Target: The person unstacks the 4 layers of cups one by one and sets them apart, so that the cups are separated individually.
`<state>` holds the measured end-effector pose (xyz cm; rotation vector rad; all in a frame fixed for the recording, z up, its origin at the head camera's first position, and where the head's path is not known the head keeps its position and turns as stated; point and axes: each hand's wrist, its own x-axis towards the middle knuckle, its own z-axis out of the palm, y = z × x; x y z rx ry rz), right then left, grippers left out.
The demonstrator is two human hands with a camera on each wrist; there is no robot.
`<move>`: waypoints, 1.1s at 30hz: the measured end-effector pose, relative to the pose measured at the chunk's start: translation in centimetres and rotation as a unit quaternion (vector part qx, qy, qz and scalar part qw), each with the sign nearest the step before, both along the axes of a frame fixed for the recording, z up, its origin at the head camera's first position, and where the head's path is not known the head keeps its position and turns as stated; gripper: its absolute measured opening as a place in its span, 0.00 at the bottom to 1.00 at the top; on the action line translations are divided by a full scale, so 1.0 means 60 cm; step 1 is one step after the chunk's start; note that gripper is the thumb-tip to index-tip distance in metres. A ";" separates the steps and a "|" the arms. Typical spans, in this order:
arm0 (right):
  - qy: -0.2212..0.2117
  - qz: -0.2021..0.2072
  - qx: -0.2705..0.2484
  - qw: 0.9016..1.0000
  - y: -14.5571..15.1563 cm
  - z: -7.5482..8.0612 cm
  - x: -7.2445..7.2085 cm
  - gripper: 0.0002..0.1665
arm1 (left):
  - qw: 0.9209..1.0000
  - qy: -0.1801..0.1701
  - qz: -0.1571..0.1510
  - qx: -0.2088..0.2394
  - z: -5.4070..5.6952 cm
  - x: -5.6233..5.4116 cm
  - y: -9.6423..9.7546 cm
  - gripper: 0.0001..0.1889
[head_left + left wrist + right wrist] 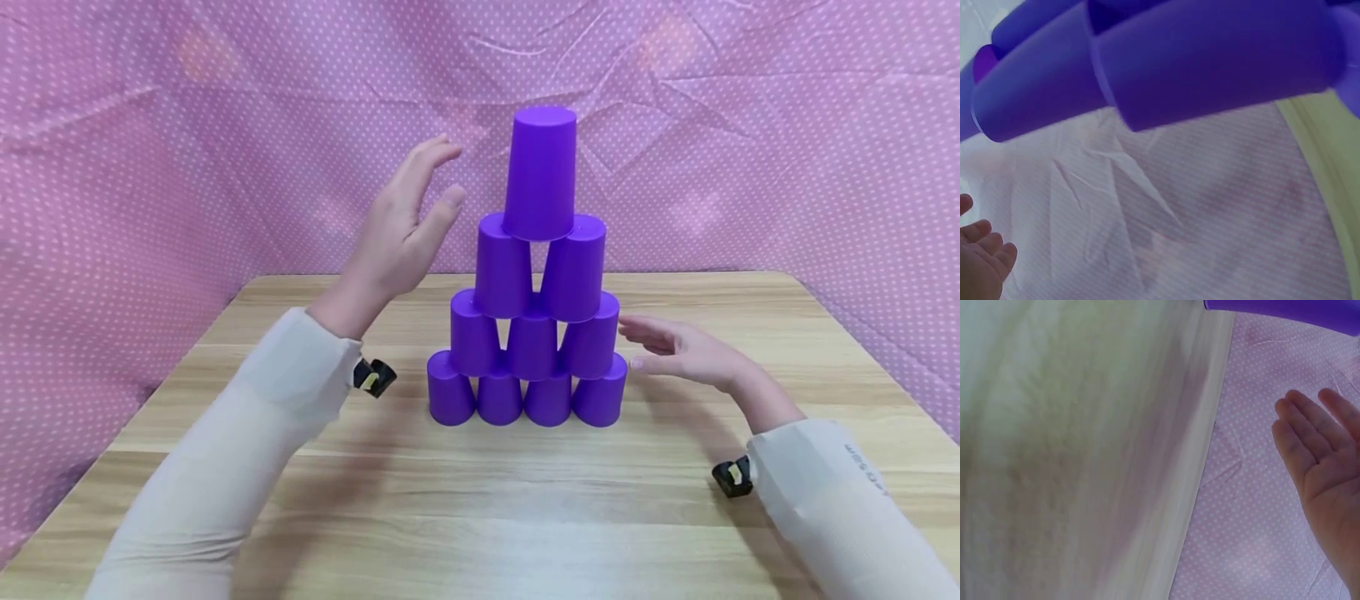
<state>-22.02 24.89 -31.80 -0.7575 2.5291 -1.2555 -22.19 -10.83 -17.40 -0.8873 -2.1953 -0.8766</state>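
Observation:
Purple cups stand upside down in a pyramid. A single cup (543, 175) tops it, bridging a pair of cups, the left one (502, 271) and the right one (576, 271). Below come a row of three with its middle cup (532, 342) and a bottom row of several, whose right end cup (600, 393) stands on the table. My left hand (397, 221) is raised left of the top cup, fingers loosely bent and apart from it, holding nothing. Low at the pyramid's right side, my right hand (686, 354) holds nothing, its relaxed fingertips right by the lower cups' edge.
The wooden table (480, 517) carries the pyramid near its middle. Behind and at both sides hangs a pink dotted cloth (337, 108). A small black camera (375, 377) sits at the left cuff, and another black camera (732, 477) at the right.

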 end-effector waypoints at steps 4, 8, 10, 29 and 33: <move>-0.002 0.033 -0.013 0.999 -0.005 -0.007 -0.001 0.41 | 1.000 -0.020 -0.009 0.013 0.020 0.003 0.015 0.24; -0.008 0.057 -0.026 0.998 -0.008 -0.015 -0.002 0.41 | 0.998 -0.057 -0.020 0.027 0.034 0.006 0.030 0.24; -0.009 0.065 -0.031 0.997 -0.010 -0.018 -0.002 0.41 | 0.997 -0.071 -0.024 0.025 0.038 0.007 0.037 0.25; -0.043 0.088 -0.026 0.995 -0.028 -0.026 -0.010 0.43 | 0.970 -0.174 -0.126 0.112 0.036 0.002 0.076 0.25; -0.056 0.094 -0.035 0.993 -0.030 -0.027 -0.010 0.42 | 0.961 -0.194 -0.151 0.128 0.034 0.002 0.084 0.25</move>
